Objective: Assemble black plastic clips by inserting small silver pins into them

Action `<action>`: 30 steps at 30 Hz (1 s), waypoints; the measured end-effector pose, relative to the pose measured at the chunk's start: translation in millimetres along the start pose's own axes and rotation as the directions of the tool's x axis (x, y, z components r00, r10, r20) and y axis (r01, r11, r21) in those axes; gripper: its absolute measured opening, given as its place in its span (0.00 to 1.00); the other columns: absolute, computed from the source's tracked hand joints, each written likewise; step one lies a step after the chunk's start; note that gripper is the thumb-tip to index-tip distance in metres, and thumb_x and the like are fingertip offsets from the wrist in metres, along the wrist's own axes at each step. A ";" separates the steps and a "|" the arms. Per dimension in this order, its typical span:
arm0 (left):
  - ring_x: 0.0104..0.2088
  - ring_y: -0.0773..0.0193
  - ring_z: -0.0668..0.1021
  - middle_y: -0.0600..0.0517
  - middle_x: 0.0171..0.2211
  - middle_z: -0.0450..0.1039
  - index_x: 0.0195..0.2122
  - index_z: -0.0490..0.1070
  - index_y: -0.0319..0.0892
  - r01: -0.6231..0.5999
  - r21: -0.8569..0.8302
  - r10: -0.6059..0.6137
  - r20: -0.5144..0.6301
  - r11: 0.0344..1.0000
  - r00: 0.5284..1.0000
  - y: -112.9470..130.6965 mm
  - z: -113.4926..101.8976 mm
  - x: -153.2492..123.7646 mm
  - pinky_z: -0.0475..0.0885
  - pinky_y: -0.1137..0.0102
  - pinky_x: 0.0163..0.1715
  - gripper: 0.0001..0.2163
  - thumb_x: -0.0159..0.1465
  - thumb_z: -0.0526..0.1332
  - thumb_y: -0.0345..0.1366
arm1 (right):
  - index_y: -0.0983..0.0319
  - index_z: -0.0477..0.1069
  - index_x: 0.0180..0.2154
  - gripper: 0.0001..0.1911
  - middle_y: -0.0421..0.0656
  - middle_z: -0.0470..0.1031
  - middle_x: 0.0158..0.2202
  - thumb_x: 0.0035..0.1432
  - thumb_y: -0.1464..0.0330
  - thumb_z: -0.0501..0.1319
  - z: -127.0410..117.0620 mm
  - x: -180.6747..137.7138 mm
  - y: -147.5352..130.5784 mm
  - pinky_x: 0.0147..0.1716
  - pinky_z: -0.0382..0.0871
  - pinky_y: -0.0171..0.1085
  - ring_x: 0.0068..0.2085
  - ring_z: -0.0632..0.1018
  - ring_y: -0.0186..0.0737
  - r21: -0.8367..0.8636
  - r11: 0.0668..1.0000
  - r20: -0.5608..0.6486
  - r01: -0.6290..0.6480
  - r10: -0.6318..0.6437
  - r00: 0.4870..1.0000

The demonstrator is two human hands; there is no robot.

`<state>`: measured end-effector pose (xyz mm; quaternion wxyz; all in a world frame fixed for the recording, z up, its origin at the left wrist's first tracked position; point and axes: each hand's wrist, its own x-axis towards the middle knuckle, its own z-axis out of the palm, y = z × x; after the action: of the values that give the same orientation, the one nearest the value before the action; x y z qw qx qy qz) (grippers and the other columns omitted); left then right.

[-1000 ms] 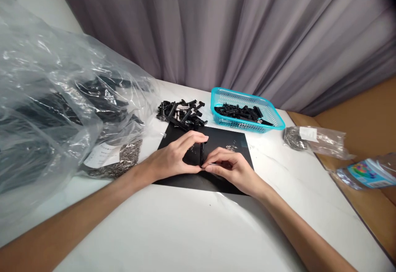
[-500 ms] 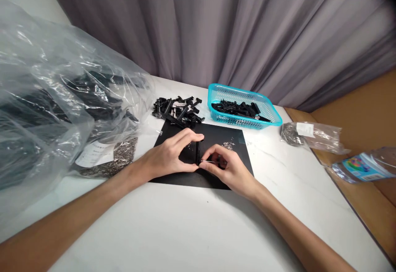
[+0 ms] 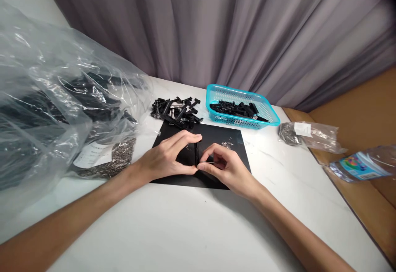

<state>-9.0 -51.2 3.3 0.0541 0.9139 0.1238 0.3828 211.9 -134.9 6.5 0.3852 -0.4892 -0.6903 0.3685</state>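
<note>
Slim black plastic part (image 3: 196, 152) gripped end to end over the black mat (image 3: 185, 180)
Left hand (image 3: 167, 155) has it clamped between thumb and fingers; right hand (image 3: 228, 168) pinches a thin metal rod (image 3: 208, 162) by its near end (can't tell if they touch). Turquoise basket (image 3: 274, 120) sits behind.

Slim black part (image 3: 196, 152), silvery rod (image 3: 207, 162) beside it
</note>
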 end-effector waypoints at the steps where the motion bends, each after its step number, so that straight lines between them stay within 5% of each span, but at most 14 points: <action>1: 0.52 0.53 0.81 0.42 0.50 0.77 0.59 0.66 0.37 0.045 -0.016 -0.045 0.001 0.999 0.999 -0.3 0.5 0.0 0.80 0.60 0.55 0.29 0.58 0.73 0.32 | 0.58 0.75 0.39 0.10 0.38 0.70 0.34 0.64 0.59 0.68 -1.3 -0.2 -1.0 0.32 0.61 0.35 0.32 0.67 0.34 -0.015 1.000 -0.016 0.011 -0.011 1.000; 6: 0.50 0.55 0.81 0.46 0.50 0.78 0.59 0.68 0.42 0.198 -0.116 -0.200 -0.007 0.973 0.980 -4.9 3.0 0.0 0.81 0.60 0.53 0.29 0.57 0.75 0.38 | 0.59 0.76 0.36 0.18 0.41 0.68 0.33 0.75 0.58 0.54 -7.1 0.9 -0.9 0.35 0.65 0.39 0.34 0.69 0.38 -0.089 0.994 -0.202 0.068 -0.085 0.976; 10: 0.49 0.55 0.82 0.46 0.50 0.78 0.58 0.69 0.43 0.250 -0.154 -0.250 0.019 0.956 0.968 -8.5 3.3 -1.1 0.81 0.58 0.52 0.30 0.56 0.75 0.40 | 0.57 0.78 0.39 0.22 0.45 0.72 0.39 0.77 0.59 0.48 -5.7 0.5 1.4 0.50 0.65 0.47 0.45 0.72 0.45 -0.175 0.974 -0.346 0.146 -0.200 0.917; 17: 0.49 0.55 0.82 0.47 0.50 0.78 0.57 0.69 0.43 0.299 -0.147 -0.298 0.031 0.943 0.954 -8.0 3.2 -2.8 0.81 0.59 0.54 0.29 0.56 0.75 0.39 | 0.59 0.77 0.37 0.17 0.41 0.75 0.31 0.75 0.61 0.54 7.1 -4.6 0.3 0.33 0.71 0.38 0.32 0.75 0.36 0.104 0.972 -0.293 0.211 -0.173 0.940; 30: 0.45 0.57 0.82 0.47 0.48 0.78 0.58 0.68 0.43 0.230 -0.062 -0.233 -0.031 0.971 0.972 -9.2 5.7 -6.3 0.82 0.61 0.48 0.29 0.55 0.74 0.35 | 0.59 0.81 0.39 0.15 0.44 0.82 0.33 0.74 0.63 0.57 14.2 -2.7 4.7 0.39 0.77 0.41 0.35 0.81 0.39 0.086 0.976 -0.253 0.199 -0.172 0.952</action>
<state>-10.9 -44.0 -6.8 0.1226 0.8839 0.2194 0.3944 201.7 -138.2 -4.2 0.5266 -0.4416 -0.6592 0.3052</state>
